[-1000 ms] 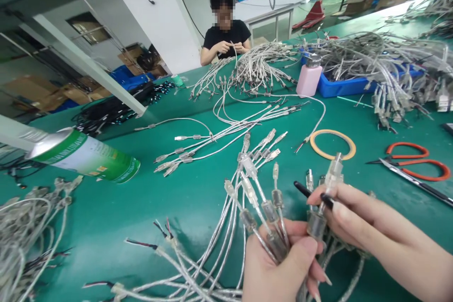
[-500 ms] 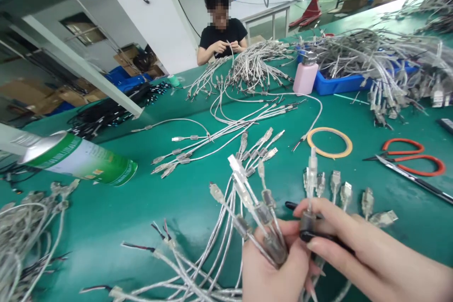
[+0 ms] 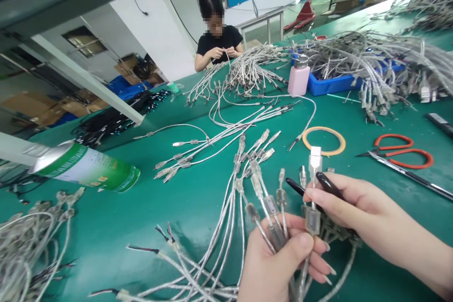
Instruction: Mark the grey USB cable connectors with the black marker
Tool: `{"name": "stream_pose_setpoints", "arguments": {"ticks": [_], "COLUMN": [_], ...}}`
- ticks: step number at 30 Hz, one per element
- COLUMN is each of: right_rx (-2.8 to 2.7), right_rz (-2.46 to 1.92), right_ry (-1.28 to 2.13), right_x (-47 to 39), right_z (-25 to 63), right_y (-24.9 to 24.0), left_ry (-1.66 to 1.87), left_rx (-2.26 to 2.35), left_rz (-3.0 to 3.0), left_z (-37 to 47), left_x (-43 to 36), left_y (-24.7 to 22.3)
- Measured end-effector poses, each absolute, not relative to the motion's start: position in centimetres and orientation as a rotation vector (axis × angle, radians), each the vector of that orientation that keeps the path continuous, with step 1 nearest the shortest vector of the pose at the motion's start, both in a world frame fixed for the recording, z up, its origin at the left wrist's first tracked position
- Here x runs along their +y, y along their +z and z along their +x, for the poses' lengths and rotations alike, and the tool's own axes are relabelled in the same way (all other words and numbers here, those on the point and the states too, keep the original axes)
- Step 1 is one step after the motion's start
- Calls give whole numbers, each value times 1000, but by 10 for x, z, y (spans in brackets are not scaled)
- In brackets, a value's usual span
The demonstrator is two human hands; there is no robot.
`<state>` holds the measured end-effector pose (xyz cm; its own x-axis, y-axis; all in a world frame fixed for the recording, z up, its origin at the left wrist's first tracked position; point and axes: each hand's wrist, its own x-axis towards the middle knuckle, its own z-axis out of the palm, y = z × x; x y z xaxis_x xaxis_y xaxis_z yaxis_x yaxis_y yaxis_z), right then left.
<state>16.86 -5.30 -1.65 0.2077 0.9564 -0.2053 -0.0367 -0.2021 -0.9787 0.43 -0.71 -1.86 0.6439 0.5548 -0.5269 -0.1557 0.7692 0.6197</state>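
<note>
My left hand is closed round a bunch of USB cables in clear grey sheathing, their plugs fanned upward. Between its thumb and fingers it also pinches one more cable just below its ferrite lump. My right hand grips that cable between thumb and finger, just under its upright USB plug. Tucked in the same hand is a black-handled tool, two rounded black ends showing and the rest hidden. More cable plugs lie partly hidden behind the right hand.
Orange-handled scissors, a silver-and-black tool and a tape roll lie right. A pink bottle stands by a blue tray heaped with cables. A green can leans left. Another person sits opposite, handling a cable.
My right hand has shifted up from the ferrite lump to just below the plug. The plug has turned its broad face to me, and my left thumb now pinches that cable.
</note>
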Motion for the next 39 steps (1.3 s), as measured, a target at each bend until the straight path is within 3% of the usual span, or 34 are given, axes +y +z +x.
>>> {"name": "stream_pose_setpoints", "arguments": {"ticks": [12,22,26,31,36,39], "right_rx": [-903,-928,-1267,-1488,-1453,-1337], "right_rz": [-1395,-1476,-1445,-1420,-1501,-1553], "right_ry": [1319,1415,1462,1314,1015,1017], "right_x": [-54,-67,-73,-71,-63,-59], "right_z": [171,170,161,158,164,168], "right_y": [-18,-17,-25,-26,-18,-16], "left_ry": [385,539,550,545,487,479], "left_rx": [722,959,941,969,868,778], "left_rz": [565,595,625,633,599,563], "left_z": [0,7,8,8,7,4], "left_x": [-8,-10,-12,-13,-10,-9], "left_y": [-22,-15,-19,-17,-13,-15]}}
